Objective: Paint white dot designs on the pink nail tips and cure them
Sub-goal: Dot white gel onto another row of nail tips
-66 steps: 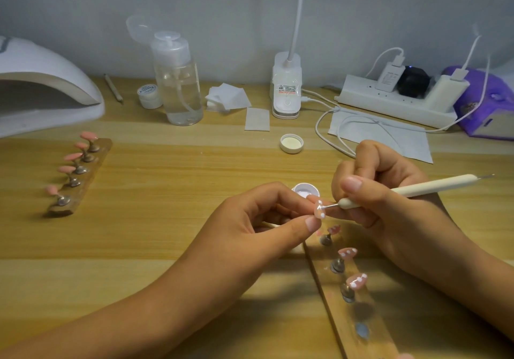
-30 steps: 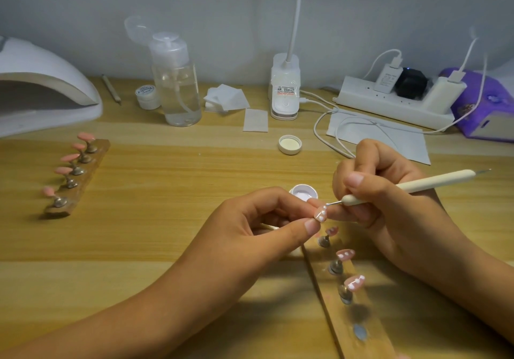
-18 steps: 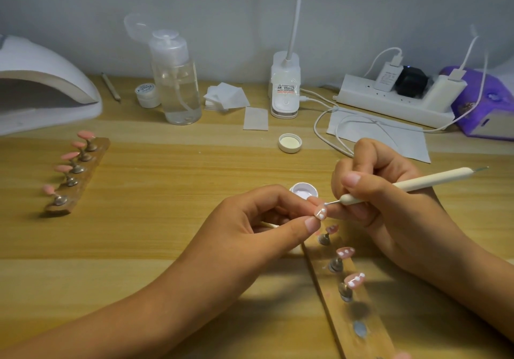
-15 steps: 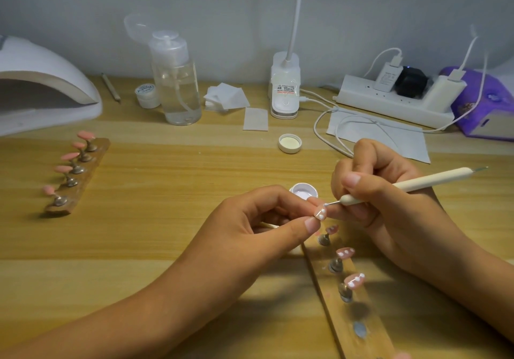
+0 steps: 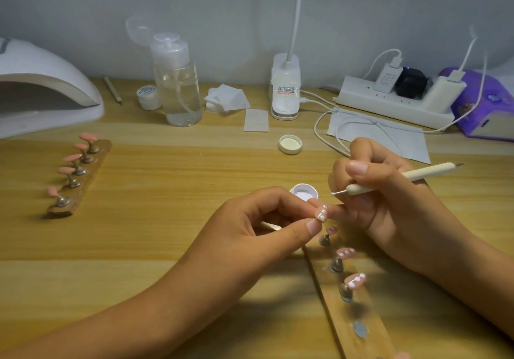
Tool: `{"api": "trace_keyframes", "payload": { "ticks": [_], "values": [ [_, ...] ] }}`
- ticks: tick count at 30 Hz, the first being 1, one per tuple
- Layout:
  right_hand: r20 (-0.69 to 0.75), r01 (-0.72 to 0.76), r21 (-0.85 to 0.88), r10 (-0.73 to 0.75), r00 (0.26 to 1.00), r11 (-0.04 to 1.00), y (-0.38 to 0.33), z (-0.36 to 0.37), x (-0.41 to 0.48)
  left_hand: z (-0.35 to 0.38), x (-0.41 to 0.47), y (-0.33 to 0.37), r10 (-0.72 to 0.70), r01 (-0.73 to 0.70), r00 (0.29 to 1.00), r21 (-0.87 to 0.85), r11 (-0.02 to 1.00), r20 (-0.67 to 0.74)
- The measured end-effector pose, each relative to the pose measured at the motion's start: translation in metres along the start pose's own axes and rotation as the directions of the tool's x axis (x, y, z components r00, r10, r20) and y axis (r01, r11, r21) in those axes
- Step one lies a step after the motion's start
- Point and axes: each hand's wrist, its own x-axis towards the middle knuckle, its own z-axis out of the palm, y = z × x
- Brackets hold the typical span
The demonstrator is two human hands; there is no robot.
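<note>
The wooden table (image 5: 167,233) carried everything, and places here are given from the small open pot (image 5: 303,191) of white paint near its middle. Far to the left of the pot and further back sat a white curing lamp (image 5: 41,91). Far to its right, at the back, lay a purple box (image 5: 489,108) and a white power strip (image 5: 389,102) with chargers plugged in. Behind the pot stood a desk lamp base (image 5: 285,91), and behind and to its left a clear pump bottle (image 5: 178,86).

A wooden strip (image 5: 353,317) ran from just in front of the pot toward the viewer, with three pink tips (image 5: 345,253) on metal pegs, at least two of them bearing white dots. A second strip (image 5: 83,172), well to the left of the pot, held five plain pink tips.

The left hand (image 5: 250,233), just in front of the pot, pinched a pink nail tip (image 5: 322,212) between thumb and forefinger; several white dots showed on it. The right hand (image 5: 389,208), just right of the pot, gripped a white dotting tool (image 5: 403,176) like a pen. Its fine end hung beside the pot, slightly above the held tip and apart from it.

A white lid (image 5: 290,144) lay upturned behind the pot.
</note>
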Motion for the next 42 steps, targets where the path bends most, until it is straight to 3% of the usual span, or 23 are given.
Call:
{"api": "trace_keyframes", "payload": {
  "ticks": [8, 12, 14, 17, 22, 27, 33, 37, 40, 42],
  "values": [
    [0.017, -0.027, 0.038, 0.027, 0.999, 0.999, -0.002, -0.003, 0.004, 0.001, -0.001, 0.001, 0.019, -0.019, 1.000, -0.008, 1.000, 0.002],
    [-0.087, -0.032, 0.093, 0.040, 0.995, 0.995, -0.005, -0.007, 0.007, 0.003, -0.007, 0.007, 0.084, -0.084, 0.995, 0.018, 0.996, -0.052],
    [-0.128, -0.029, 0.119, 0.044, 0.991, 0.993, -0.006, -0.009, 0.008, 0.007, -0.012, 0.011, 0.184, -0.180, 0.982, 0.073, 0.981, -0.049],
    [-0.155, -0.018, 0.138, 0.039, 0.987, 0.990, -0.006, -0.011, 0.009, 0.015, -0.020, 0.018, 0.381, -0.388, 0.921, 0.281, 0.878, 0.081],
    [-0.149, -0.027, 0.118, 0.045, 0.988, 0.993, -0.005, -0.013, 0.010, 0.021, -0.024, 0.013, 0.377, -0.465, 0.885, 0.564, 0.683, 0.273],
    [-0.148, -0.028, 0.109, 0.044, 0.988, 0.994, -0.004, -0.015, 0.010, 0.024, -0.021, 0.005, 0.368, -0.492, 0.870, 0.617, 0.614, 0.328],
    [-0.174, -0.007, 0.094, 0.023, 0.985, 0.996, -0.005, -0.017, 0.011, 0.016, -0.024, 0.005, 0.310, -0.460, 0.888, 0.646, 0.609, 0.340],
    [-0.269, 0.056, -0.004, -0.055, 0.962, 0.998, -0.003, -0.023, 0.014, 0.017, -0.030, 0.009, 0.357, -0.575, 0.817, 0.689, 0.441, 0.453],
    [-0.244, 0.121, -0.109, -0.145, 0.959, 0.987, 0.000, -0.026, 0.013, 0.023, -0.032, 0.008, 0.432, -0.666, 0.729, 0.694, 0.273, 0.530],
    [-0.216, 0.146, -0.236, -0.198, 0.956, 0.961, 0.001, -0.028, 0.010, 0.026, -0.031, 0.008, 0.451, -0.670, 0.715, 0.708, 0.225, 0.534]
  ]
}}
